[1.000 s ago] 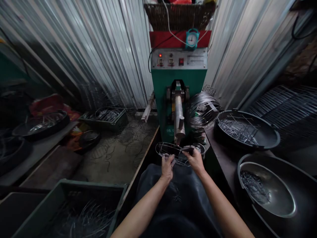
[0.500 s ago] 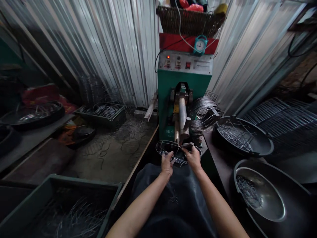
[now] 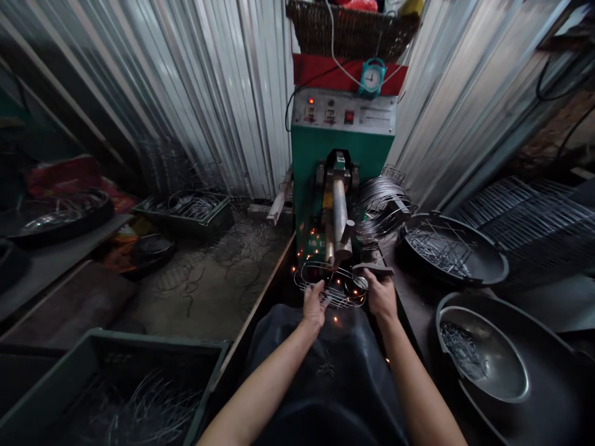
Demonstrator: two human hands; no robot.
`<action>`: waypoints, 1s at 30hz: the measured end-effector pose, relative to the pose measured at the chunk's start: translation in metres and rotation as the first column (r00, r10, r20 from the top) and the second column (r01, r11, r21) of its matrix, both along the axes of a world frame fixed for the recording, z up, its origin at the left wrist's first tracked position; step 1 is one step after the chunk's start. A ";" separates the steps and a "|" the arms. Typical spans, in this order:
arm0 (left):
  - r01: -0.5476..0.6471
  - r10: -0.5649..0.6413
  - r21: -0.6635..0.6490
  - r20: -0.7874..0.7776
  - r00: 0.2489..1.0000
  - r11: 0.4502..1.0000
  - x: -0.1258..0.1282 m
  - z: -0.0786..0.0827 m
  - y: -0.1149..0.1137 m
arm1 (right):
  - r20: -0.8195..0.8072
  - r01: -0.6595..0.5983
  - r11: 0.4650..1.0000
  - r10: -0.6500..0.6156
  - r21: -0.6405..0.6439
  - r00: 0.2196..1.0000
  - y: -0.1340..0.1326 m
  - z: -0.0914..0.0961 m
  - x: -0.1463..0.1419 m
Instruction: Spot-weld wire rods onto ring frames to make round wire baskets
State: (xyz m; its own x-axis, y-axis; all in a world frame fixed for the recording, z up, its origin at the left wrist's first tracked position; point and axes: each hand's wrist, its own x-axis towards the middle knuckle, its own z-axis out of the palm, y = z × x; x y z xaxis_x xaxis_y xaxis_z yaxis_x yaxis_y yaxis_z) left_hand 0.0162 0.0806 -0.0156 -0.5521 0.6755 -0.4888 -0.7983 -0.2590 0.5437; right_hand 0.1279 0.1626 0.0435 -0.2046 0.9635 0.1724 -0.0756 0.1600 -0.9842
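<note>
My left hand grips the near left side of an oval wire basket, thumb on top. The basket lies under the electrode tip of a green spot welder, in front of my dark apron. Orange sparks scatter around the basket and the electrodes. My right hand is at the basket's right end, its fingers closed on a flat dark piece that juts out above them. What that piece is, I cannot make out.
A coil of wire hangs right of the welder. Beyond it stand a black pan of wire pieces and a larger pan with a metal bowl inside. A green crate holding wires stands at lower left.
My right hand has moved right, away from the electrode tip, with the flat dark piece. Sparks have burst out around the basket. My left hand keeps its grip.
</note>
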 end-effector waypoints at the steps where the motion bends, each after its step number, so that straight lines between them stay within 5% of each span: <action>1: 0.004 -0.004 0.007 0.001 1.000 1.000 0.000 -0.001 0.000 | -0.007 0.021 1.000 -0.021 -0.010 1.000 0.001 -0.003 0.008; 8: 0.018 -0.018 -0.036 -0.007 1.000 0.999 -0.002 -0.003 0.001 | 0.061 -0.012 1.000 0.012 0.012 0.998 0.015 -0.036 0.038; 15: 0.080 -0.077 -0.014 0.151 0.986 0.997 -0.004 -0.006 0.000 | 0.099 -0.114 0.993 0.115 -0.011 0.988 0.010 -0.036 0.056; 20: 0.101 -0.104 0.026 0.306 0.946 0.995 -0.005 -0.015 -0.007 | 0.177 -0.246 0.966 0.230 0.079 0.957 0.000 -0.030 0.045; 30: 0.069 -0.079 0.041 0.344 0.936 0.997 -0.022 -0.020 -0.013 | 0.275 -0.218 0.956 0.159 0.196 0.948 -0.001 -0.013 0.004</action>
State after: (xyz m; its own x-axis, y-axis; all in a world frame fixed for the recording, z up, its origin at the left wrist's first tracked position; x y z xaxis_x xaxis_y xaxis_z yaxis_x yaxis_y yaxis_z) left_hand -0.0054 0.0673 -0.0355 -0.3008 0.7237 -0.6211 -0.9530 -0.2030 0.2249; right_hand 0.1323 0.1615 0.0308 -0.4436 0.8462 0.2953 0.1212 0.3831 -0.9157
